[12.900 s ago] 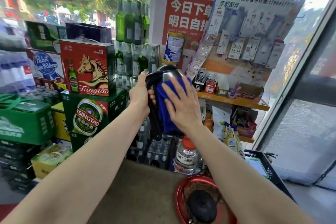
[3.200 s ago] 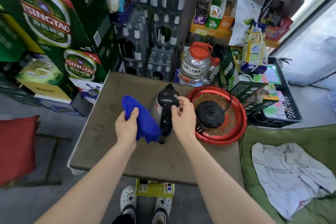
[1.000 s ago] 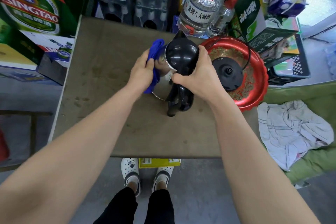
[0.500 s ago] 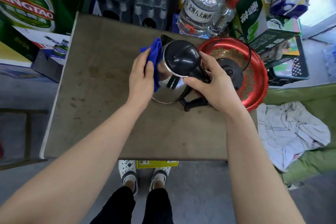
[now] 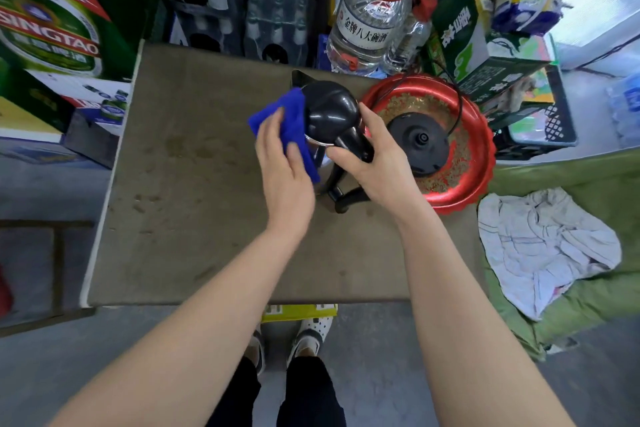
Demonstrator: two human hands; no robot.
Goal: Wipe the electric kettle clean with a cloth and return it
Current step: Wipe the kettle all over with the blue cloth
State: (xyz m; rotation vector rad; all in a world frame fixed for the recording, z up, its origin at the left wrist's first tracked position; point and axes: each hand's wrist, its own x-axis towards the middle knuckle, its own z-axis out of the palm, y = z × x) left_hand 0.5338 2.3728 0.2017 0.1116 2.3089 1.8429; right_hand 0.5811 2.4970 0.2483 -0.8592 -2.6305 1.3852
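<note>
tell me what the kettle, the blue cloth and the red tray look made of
Kettle: glossy black plastic lid and handle; a mirror-bright rim suggests a steel body.
Blue cloth: soft, fuzzy fabric, probably microfibre.
Red tray: shiny scalloped rim, gold pattern; plastic or lacquered metal, unclear.

Brown table (image 5: 194,184): kettle (image 5: 329,111) mid-back, red tray (image 5: 481,156) right edge.

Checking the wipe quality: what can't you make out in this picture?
Head view: kettle wall mostly hidden under lid, blue cloth and left hand.
Head view: right hand covers much of the handle.
Head view: end of the base cord vanishes behind a green box.
</note>
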